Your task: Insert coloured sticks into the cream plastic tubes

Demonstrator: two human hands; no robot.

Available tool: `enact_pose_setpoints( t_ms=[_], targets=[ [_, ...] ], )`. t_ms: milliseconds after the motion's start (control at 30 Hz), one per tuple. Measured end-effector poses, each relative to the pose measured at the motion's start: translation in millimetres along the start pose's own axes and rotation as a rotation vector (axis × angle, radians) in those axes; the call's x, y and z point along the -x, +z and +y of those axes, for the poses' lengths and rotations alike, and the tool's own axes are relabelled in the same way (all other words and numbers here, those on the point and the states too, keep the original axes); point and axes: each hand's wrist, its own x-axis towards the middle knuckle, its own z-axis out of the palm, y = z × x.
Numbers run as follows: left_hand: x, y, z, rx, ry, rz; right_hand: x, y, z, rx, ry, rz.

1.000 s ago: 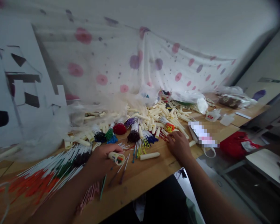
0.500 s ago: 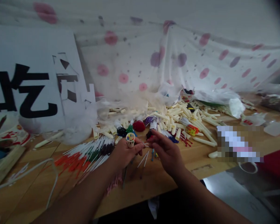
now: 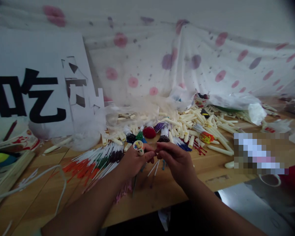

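My left hand (image 3: 135, 162) is closed around a short cream tube (image 3: 138, 147), whose upper end shows a light face with coloured dots. Its thumb and fingertips meet those of my right hand (image 3: 175, 160) above the table. The right fingers are pinched together, and whatever lies between them is too small or hidden to name. Below the hands lie a few thin white sticks (image 3: 153, 167). Left of them fans a heap of white sticks with orange ends (image 3: 86, 167). A dark red rounded object (image 3: 149, 132) sits just behind the hands.
Many cream tubes (image 3: 186, 123) are piled at the back, with clear plastic bags (image 3: 236, 100) behind. A white board (image 3: 46, 49) with black characters leans at the left. A white cable (image 3: 61, 190) loops over the wooden table (image 3: 88, 209). A blurred patch covers something at right.
My right fingers, spread apart before, have come together against the left fingertips. The view has shifted slightly, so the scene sits farther right. The left hand still holds the tube.
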Motion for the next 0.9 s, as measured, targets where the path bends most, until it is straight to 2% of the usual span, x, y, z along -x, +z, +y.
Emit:
enact_pose_setpoints(
  t_ms=[133, 200, 267, 333, 400, 433, 567, 733, 900],
  targets=[
    [1.2, -0.1, -4.0, 0.112, -0.006, -0.111, -8.8, -8.5, -3.5, 0.078, -0.155, -0.098],
    [1.6, -0.6, -4.9, 0.062, 0.062, -0.119, -12.5, -14.7, -10.9, 0.166, -0.270, -0.174],
    [1.4, -2.4, -5.0, -0.084, 0.176, -0.030, -12.0, -21.5, -25.7, 0.226, -0.371, -0.182],
    [0.7, -5.2, -4.9, -0.249, 0.271, 0.095, -5.6, -28.7, -47.2, 0.232, -0.427, -0.071],
    [-0.2, -8.1, -5.7, -0.352, 0.329, 0.163, 5.5, -35.5, -71.1, 0.234, -0.450, 0.082],
    [-0.6, -9.3, -6.5, -0.371, 0.352, 0.181, 11.4, -38.5, -82.0, 0.267, -0.459, 0.116],
    [-2.1, -11.3, -10.4, -0.365, 0.383, 0.211, 23.5, -41.1, -108.5, 0.450, -0.505, -0.003],
    [-2.9, -10.3, -12.4, -0.385, 0.379, 0.211, 12.5, -24.3, -112.5, 0.543, -0.568, -0.052],
    [-3.3, -10.2, -11.9, -0.405, 0.404, 0.209, 6.9, -13.0, -98.3, 0.551, -0.596, -0.111]
  ],
)
